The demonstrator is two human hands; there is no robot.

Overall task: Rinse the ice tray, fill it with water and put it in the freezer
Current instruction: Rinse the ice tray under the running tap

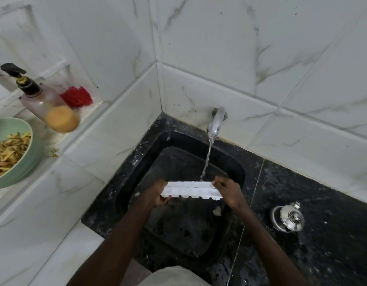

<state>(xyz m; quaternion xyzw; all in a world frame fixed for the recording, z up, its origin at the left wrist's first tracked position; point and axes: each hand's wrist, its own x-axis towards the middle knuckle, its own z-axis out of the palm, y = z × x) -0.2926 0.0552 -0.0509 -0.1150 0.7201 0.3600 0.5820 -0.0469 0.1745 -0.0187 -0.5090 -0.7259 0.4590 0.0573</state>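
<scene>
A white ice tray [190,189] is held level over the black sink [238,172], its cells facing up. My left hand [157,194] grips its left end and my right hand [228,191] grips its right end. A chrome tap [216,122] on the back wall runs a thin stream of water [206,162] that lands on the tray's far edge, right of its middle.
A steel lidded pot [287,218] stands on the black counter [323,234] to the right. On the white ledge at left are a pump bottle [44,100], a red scrubber [77,97] and a green bowl [31,153] of food scraps.
</scene>
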